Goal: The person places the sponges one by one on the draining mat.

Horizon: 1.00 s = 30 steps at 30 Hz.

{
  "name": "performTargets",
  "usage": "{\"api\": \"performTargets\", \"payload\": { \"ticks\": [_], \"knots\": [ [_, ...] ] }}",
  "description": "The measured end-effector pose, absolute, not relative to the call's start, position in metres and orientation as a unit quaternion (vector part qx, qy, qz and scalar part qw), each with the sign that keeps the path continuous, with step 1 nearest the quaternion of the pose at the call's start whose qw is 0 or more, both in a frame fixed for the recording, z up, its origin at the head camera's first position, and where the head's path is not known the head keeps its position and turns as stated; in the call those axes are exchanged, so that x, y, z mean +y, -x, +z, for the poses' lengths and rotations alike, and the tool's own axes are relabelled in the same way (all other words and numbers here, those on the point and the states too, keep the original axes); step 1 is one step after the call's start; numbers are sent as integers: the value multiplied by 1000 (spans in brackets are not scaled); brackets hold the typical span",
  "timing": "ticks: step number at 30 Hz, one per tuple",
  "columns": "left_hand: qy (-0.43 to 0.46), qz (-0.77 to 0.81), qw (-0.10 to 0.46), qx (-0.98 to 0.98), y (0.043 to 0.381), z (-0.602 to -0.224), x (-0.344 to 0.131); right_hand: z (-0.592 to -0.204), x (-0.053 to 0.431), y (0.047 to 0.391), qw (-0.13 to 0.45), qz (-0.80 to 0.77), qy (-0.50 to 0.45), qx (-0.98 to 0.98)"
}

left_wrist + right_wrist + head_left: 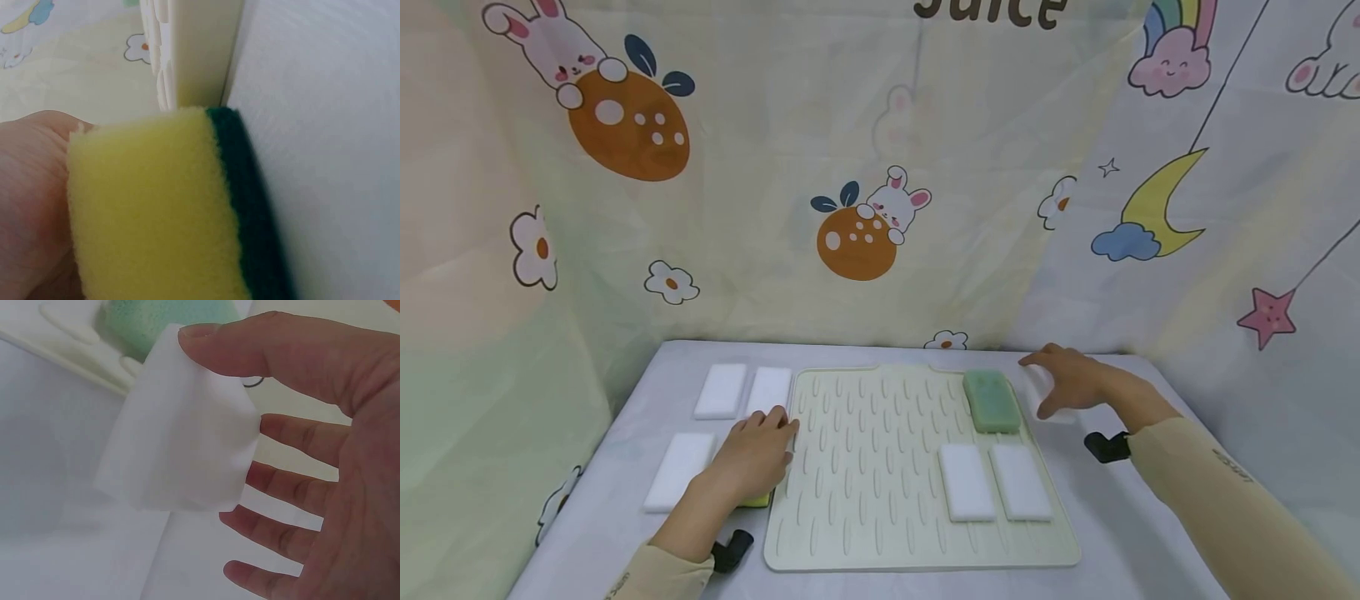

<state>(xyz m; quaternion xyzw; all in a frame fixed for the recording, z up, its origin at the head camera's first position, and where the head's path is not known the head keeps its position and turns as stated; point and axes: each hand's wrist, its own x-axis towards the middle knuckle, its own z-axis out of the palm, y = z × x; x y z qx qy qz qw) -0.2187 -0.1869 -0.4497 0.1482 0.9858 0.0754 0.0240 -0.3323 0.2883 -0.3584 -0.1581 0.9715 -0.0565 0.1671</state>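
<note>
In the head view my left hand [756, 454] lies palm down at the left edge of a cream ridged mat [850, 533]. Under it sits a yellow sponge [150, 206] with a dark green scouring layer facing the table; the sponge hides my fingers in the left wrist view. My right hand [350, 462] is beyond the mat's right edge, with a white sponge [194, 425] between thumb and fingers. Its thumb presses one edge, fingertips reach the opposite edge, and the lower two fingers are spread apart. Close by on the mat lies a green sponge [992, 402].
Two white sponges [1021, 483] lie side by side on the mat's near right part. Left of the mat, several more white blocks [721, 392] lie on the white-covered table [617, 500]. A printed cloth backdrop [760, 208] rises behind the table.
</note>
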Motion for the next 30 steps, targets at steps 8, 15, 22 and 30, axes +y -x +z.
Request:
{"api": "performTargets", "payload": {
  "ticks": [8,15,22,30],
  "knots": [
    [-150,74,22,986,220,-451,-187,-351,276,331,161,-56,173,970],
    [-147,78,30,986,218,-449,-186,-342,263,329,158,-43,185,969],
    [-146,81,32,985,217,-450,-186,-344,256,333,156,-35,181,970],
    [-148,83,27,985,217,-449,-186,-344,247,334,157,-39,178,971]
  ]
}}
